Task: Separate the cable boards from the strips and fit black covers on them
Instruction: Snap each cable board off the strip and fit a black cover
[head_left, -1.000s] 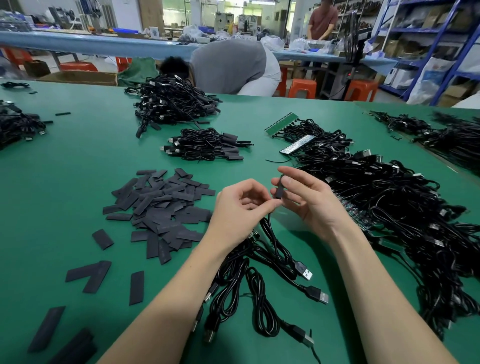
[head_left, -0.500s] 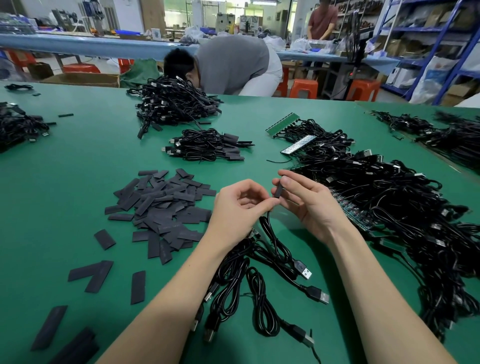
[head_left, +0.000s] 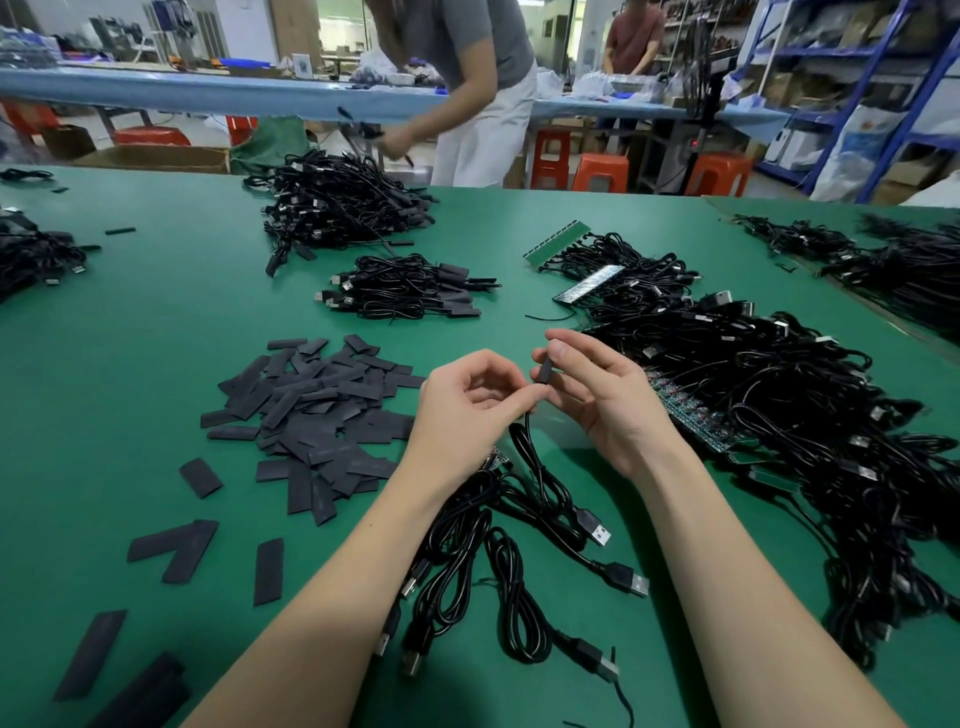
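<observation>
Step in hand looks like fitting: a cover (head_left: 545, 370) is going onto a cable's (head_left: 535, 467) board end, held up over the table (head_left: 130, 322) at centre. Right hand (head_left: 602, 405) pinches the cover between thumb and fingers, cover roughly upright. Left hand (head_left: 467, 405), fingers curled, pinches the cable just below the cover's lower end. The board itself is hidden inside the cover or behind the fingers, so can't tell how far it's seated.

Next move, my guess: push the cover fully down over the board, keep the cable straight so it feeds in, then drop the finished piece on the done bundle (head_left: 410, 288) far centre.

Cover: short, flat, matte black sleeve, same as the loose pile (head_left: 311, 410) left of the hands. Cable is thin, black, hanging from the hands into a coil near the body, with USB plugs (head_left: 631, 582) lying on the table. Unseparated cables on green strips (head_left: 696, 421) sit heaped right of the hands; two more strips (head_left: 558, 240) lie farther off.
</observation>
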